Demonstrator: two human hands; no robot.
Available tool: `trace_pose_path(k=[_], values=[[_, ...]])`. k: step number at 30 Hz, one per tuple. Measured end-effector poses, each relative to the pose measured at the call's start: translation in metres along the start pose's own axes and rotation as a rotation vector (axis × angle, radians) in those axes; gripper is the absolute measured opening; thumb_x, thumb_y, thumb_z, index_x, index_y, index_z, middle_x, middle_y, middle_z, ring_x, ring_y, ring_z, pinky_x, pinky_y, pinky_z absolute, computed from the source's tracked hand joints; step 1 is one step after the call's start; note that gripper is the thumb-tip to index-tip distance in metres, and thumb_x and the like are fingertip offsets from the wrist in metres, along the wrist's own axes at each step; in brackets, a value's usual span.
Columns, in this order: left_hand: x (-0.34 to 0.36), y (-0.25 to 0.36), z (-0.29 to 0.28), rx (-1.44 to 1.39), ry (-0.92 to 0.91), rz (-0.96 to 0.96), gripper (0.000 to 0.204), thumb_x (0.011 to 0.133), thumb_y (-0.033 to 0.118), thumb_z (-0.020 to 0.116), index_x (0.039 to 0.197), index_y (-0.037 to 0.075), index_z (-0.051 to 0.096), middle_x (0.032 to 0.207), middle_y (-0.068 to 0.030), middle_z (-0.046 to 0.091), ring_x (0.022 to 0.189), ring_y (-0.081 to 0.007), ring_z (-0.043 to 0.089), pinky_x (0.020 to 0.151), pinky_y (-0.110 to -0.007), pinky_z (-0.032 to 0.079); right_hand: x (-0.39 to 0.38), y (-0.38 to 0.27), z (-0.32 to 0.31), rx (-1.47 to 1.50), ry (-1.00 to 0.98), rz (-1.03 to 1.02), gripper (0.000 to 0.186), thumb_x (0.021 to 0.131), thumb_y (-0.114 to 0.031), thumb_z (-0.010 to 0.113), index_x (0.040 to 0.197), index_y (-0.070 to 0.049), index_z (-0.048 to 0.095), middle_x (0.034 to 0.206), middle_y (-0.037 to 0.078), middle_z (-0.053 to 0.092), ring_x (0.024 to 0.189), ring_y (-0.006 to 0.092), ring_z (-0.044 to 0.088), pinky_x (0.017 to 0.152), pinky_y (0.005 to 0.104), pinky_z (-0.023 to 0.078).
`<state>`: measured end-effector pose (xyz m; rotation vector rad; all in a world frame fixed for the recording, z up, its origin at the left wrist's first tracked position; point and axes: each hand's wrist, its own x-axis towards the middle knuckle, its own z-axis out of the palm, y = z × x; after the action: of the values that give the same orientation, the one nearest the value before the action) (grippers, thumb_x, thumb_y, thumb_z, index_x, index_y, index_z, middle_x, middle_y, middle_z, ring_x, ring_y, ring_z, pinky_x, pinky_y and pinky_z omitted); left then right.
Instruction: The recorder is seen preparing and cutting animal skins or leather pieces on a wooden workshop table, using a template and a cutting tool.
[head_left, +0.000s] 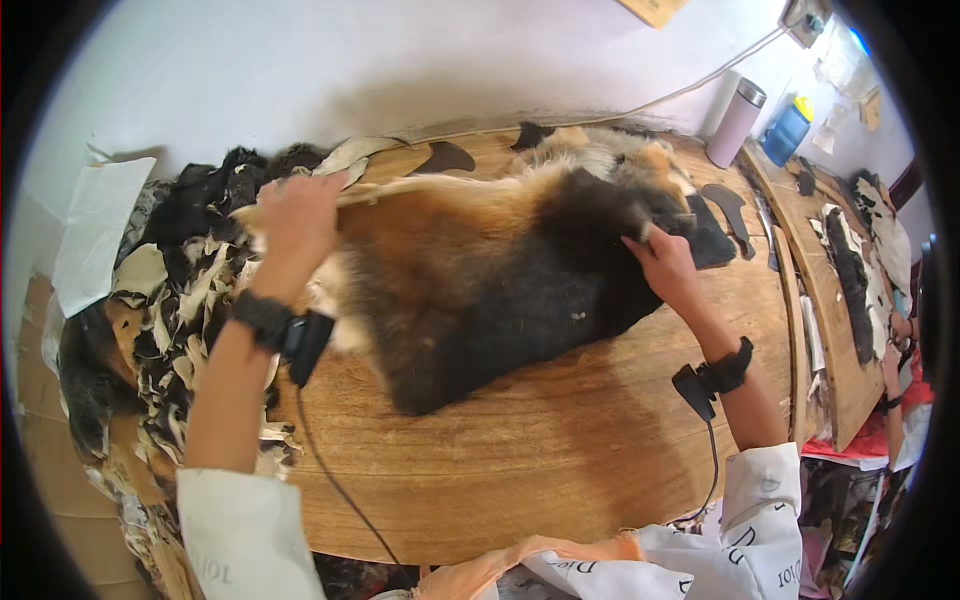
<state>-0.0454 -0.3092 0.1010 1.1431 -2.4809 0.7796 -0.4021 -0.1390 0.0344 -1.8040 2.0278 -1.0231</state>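
Observation:
A fur pelt [470, 270], orange-brown on its left part and black on the right and lower part, stretches between my hands over the wooden table [450, 470]. My left hand [300, 215] is closed on its upper left edge. At the right end, my right hand [662, 262] pinches the black fur between thumb and fingers. Behind the right part lies another furry piece [610, 155] in grey and orange. Flat dark curved pieces, one [447, 158] behind the pelt and one [730, 212] to its right, rest on the table.
Fur and hide scraps [190, 300] are heaped along the left side, with a white sheet [105, 230] on them. A pink flask [736, 122] and a blue bottle [788, 130] stand at the back right. Past a wooden board, another person's hand [893, 368] shows beside fur strips.

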Motion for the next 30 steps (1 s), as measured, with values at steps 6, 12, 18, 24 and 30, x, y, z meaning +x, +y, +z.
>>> trace_pose_path(k=[6,12,18,24,30], values=[[-0.04,0.13,-0.015,-0.735,-0.351,0.22,0.057,0.074,0.043,0.056,0.117,0.007,0.047,0.123,-0.0113,0.045,0.115,-0.0275,0.038,0.091,-0.053,0.03,0.006,0.048,0.019,-0.218,0.042,-0.001,0.029,0.071,-0.014,0.064,0.089,-0.002,0.045,0.072,0.022,0.057,0.075,0.0407,0.055,0.06,0.0444,0.043],[-0.079,0.175,-0.019,-0.467,-0.365,0.159,0.074,0.07,0.035,0.064,0.131,0.012,0.028,0.127,-0.0194,0.036,0.114,-0.0322,0.037,0.081,-0.051,0.042,0.016,0.026,0.012,-0.135,0.002,0.119,0.037,0.072,-0.024,0.067,0.09,0.0,0.044,0.078,0.023,0.057,0.08,0.0404,0.055,0.065,0.0404,0.044],[-0.068,0.169,-0.002,-0.497,-0.437,0.089,0.059,0.072,0.009,0.055,0.127,0.011,0.032,0.077,-0.0124,0.056,0.067,-0.0266,0.059,0.05,-0.035,0.05,0.023,0.022,0.01,-0.079,-0.168,0.319,0.04,0.071,-0.03,0.064,0.084,0.003,0.048,0.079,0.022,0.055,0.077,0.0301,0.054,0.068,0.0378,0.041],[-0.043,0.111,-0.036,-0.816,-0.023,-0.121,0.038,0.068,-0.002,0.048,0.101,0.014,0.058,0.068,-0.0163,0.051,0.065,-0.0342,0.056,0.057,-0.039,0.046,0.006,0.022,-0.004,-0.106,0.125,-0.009,0.034,0.079,-0.018,0.057,0.106,-0.003,0.046,0.076,0.013,0.055,0.071,0.0233,0.056,0.066,0.0326,0.043],[-0.055,-0.022,-0.025,-1.135,0.209,-0.543,0.035,0.059,-0.006,0.044,0.086,0.006,0.063,0.083,-0.0165,0.06,0.079,-0.0287,0.057,0.072,-0.033,0.044,0.003,-0.04,0.025,0.115,-0.031,0.106,0.026,0.085,-0.017,0.048,0.107,-0.003,0.046,0.073,0.007,0.054,0.062,0.0136,0.054,0.053,0.0264,0.041]])
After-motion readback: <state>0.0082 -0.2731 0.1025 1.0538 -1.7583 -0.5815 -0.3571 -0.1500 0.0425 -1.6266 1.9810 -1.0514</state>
